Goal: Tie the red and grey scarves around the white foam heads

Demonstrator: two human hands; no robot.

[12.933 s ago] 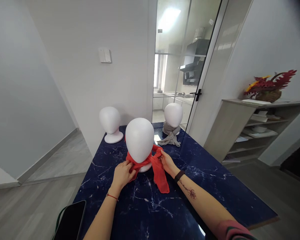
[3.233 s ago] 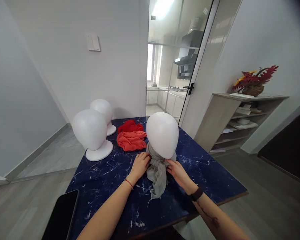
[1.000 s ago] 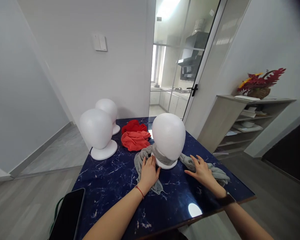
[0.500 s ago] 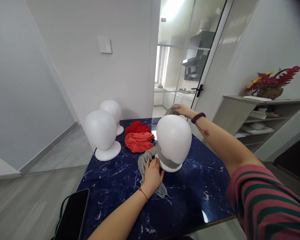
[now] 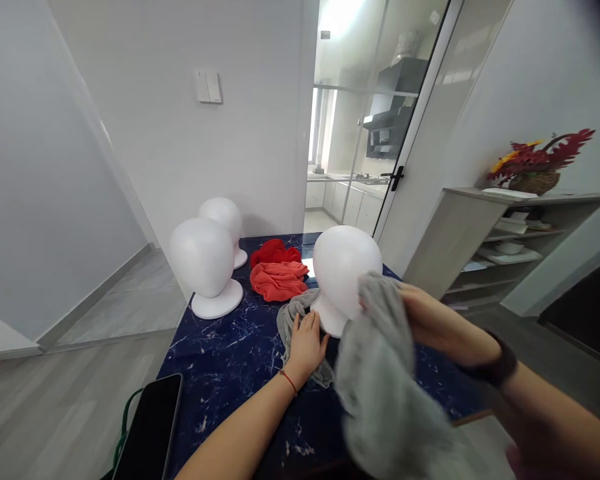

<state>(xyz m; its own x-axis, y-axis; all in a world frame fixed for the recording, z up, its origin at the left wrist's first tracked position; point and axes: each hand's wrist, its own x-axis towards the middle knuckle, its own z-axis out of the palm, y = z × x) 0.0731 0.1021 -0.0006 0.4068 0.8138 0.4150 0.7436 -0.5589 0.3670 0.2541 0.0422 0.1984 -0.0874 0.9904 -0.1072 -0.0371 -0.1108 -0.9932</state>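
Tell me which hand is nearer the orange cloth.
Left. The left hand lies flat on the grey scarf just in front of the orange cloth; the right hand grips the scarf past the foam head.

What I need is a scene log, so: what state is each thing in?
grey scarf, one end flat on the table, other end lifted and blurred
left hand, open, pressing the flat end down
right hand, closed on the lifted end
front mannequin head, upright
left mannequin head, upright, bare
rear mannequin head, upright, bare
red scarf, crumpled
orange scarf, crumpled
phone, face up, screen dark
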